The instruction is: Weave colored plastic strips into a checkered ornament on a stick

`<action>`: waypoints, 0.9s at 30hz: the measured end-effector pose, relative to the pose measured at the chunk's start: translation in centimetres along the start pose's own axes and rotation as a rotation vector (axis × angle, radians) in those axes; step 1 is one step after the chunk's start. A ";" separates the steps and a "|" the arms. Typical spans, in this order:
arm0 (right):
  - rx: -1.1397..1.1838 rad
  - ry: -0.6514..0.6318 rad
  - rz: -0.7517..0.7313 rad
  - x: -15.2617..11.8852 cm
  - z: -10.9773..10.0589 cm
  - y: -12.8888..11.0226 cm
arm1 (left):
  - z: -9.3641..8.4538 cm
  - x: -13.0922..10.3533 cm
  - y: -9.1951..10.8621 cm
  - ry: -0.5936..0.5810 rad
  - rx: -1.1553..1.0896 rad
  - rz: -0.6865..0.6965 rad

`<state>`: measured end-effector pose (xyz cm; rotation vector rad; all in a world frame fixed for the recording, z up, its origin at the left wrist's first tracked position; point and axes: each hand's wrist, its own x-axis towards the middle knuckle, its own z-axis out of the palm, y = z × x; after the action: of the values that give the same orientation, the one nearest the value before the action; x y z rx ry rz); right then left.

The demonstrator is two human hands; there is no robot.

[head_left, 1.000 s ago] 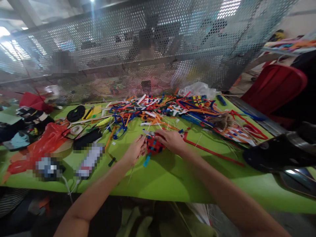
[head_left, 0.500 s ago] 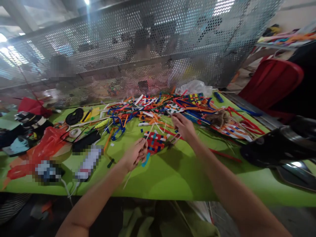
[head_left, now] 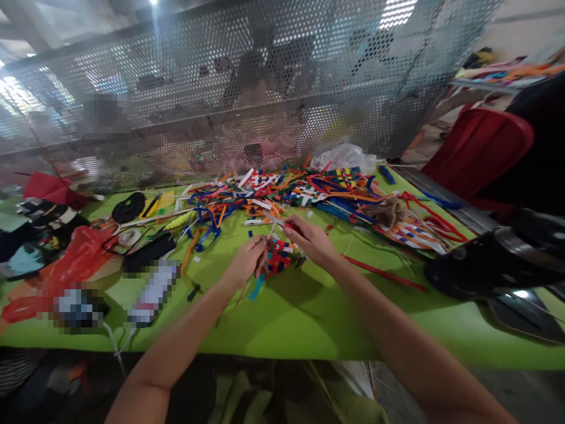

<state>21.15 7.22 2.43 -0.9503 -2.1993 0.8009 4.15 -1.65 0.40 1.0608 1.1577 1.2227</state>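
Note:
My left hand is closed on a thin pale cane strip, which runs up past the fingertips and down below the palm. Closed too, my right hand grips what looks like a small knife, its greyish blade pointing left at the strip's upper end. The two hands are close together. Under and between them lies a small woven patch of red, blue and orange strips, partly covered by my left fingers. A turquoise strip sticks out below it.
A heap of coloured strips and woven pieces spreads along the back of the green table. To the left are a red plastic bag, a tape roll and a black case. A black cylinder lies right. A perforated metal screen stands behind.
My right hand has come left and slightly down with the knife, close to my left hand. My left hand has shifted slightly, still holding the cane strip.

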 end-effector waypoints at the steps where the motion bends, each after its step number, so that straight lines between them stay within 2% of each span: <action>1: -0.112 -0.032 -0.034 -0.1 0.0 -0.1 | -0.2 0.1 -0.1 0.013 -0.001 0.009; 5: -0.437 -0.156 -0.118 -0.4 0.7 -0.6 | -1.0 -0.1 -0.2 0.099 0.039 0.013; 8: -0.562 -0.194 -0.128 -0.5 1.4 -0.9 | -1.4 -0.3 -0.2 0.114 0.035 0.004; 19: -0.651 -0.147 -0.160 -0.2 1.7 0.0 | -1.4 -0.6 -0.4 0.072 -0.234 -0.025; 27: -0.672 -0.013 -0.078 0.4 0.8 1.3 | -1.2 -0.5 -0.2 0.047 -0.254 -0.091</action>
<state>20.93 8.07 1.11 -1.1458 -2.5459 0.0067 2.95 -2.17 0.12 0.7854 1.0427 1.2895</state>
